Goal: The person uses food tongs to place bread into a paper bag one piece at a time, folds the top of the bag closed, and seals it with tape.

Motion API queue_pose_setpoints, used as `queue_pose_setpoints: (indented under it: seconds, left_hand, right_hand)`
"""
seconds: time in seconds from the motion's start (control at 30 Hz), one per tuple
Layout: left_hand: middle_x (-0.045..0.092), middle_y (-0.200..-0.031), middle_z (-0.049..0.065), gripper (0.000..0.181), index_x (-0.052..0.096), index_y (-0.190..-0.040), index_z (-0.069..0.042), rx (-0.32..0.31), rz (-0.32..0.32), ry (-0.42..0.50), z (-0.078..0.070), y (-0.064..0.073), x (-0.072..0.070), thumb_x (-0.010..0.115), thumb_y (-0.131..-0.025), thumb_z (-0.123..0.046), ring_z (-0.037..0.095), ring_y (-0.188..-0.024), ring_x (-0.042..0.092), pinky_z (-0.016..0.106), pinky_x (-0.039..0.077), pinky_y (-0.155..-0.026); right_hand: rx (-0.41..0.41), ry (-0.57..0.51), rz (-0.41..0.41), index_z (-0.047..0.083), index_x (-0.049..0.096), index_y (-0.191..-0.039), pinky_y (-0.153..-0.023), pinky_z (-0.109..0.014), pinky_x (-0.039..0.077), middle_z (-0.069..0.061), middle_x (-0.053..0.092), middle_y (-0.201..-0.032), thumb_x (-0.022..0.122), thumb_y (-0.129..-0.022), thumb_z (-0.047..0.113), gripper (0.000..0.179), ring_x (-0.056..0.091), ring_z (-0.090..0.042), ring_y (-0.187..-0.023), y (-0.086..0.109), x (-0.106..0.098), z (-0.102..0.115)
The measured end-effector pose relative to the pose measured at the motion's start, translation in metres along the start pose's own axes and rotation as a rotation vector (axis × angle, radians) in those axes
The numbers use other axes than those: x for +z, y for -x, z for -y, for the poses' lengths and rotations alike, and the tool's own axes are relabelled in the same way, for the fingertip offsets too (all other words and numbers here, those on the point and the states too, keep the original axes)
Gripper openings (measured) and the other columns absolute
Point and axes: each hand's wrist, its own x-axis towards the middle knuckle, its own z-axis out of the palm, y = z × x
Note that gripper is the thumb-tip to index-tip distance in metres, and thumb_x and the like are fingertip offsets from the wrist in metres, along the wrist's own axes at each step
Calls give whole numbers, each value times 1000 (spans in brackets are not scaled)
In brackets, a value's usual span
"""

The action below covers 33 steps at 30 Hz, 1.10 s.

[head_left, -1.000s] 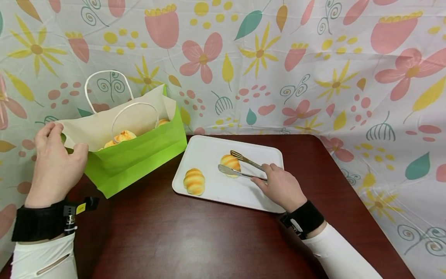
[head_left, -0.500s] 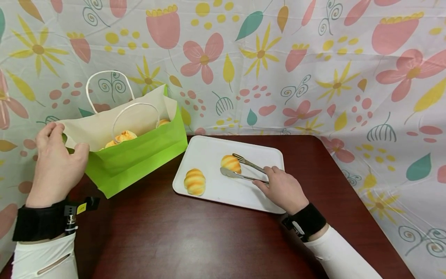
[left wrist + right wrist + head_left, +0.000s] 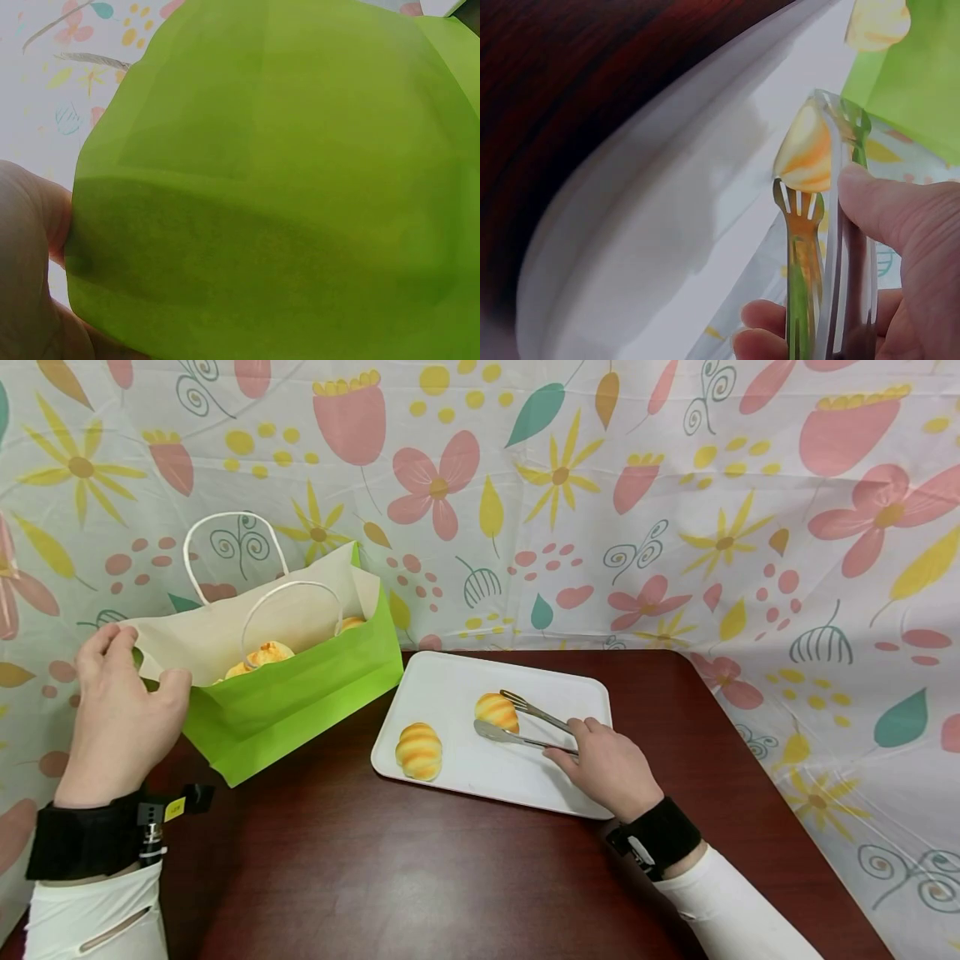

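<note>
My left hand (image 3: 127, 710) holds the left end of the upper rim of a green paper bag (image 3: 300, 702). The bag fills most of the left wrist view. With my right hand (image 3: 611, 768) I grip metal tongs (image 3: 536, 743), one tip slotted and the other solid. Their spread tips lie on either side of a striped bread roll (image 3: 495, 708) on a white tray (image 3: 465, 677); whether both tips touch it I cannot tell. Another striped roll (image 3: 418, 752) sits at the tray's near left. Inside the bag, bread (image 3: 268, 653) shows partly, its lower part hidden.
Two white handles (image 3: 232, 515) stand up from the bag. A dark red-brown table (image 3: 420, 860) carries bag and tray. Behind and to the right hangs a flower-patterned cloth (image 3: 465, 568), close to the table's edges.
Since a second ago the tongs have shifted very slightly right and towards the person. Over the last half second no movement shows. The left hand and bag stay in place.
</note>
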Motion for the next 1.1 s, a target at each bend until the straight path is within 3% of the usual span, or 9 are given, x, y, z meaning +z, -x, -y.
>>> queue_pose_setpoints:
  seconds: [0.3, 1.1]
  left_hand:
    - [-5, -182, 26, 79, 11, -172, 13, 0, 6, 6, 1, -1, 0, 36, -104, -18, 65, -156, 20, 77, 22, -121]
    - [-3, -182, 24, 80, 13, -172, 12, -32, -22, -15, -1, -3, 3, 35, -102, -20, 62, -157, 21, 75, 24, -122]
  right_hand:
    - [-22, 31, -31, -2, 74, -119, -64, -47, 57, -10, 66, -88, 80, -102, 45, 50, 65, -26, -71, -1, -1, 0]
    - [-36, 30, -68, -3, 73, -125, -63, -46, 57, -11, 69, -91, 80, -102, 46, 54, 64, -25, -70, -9, -16, 5]
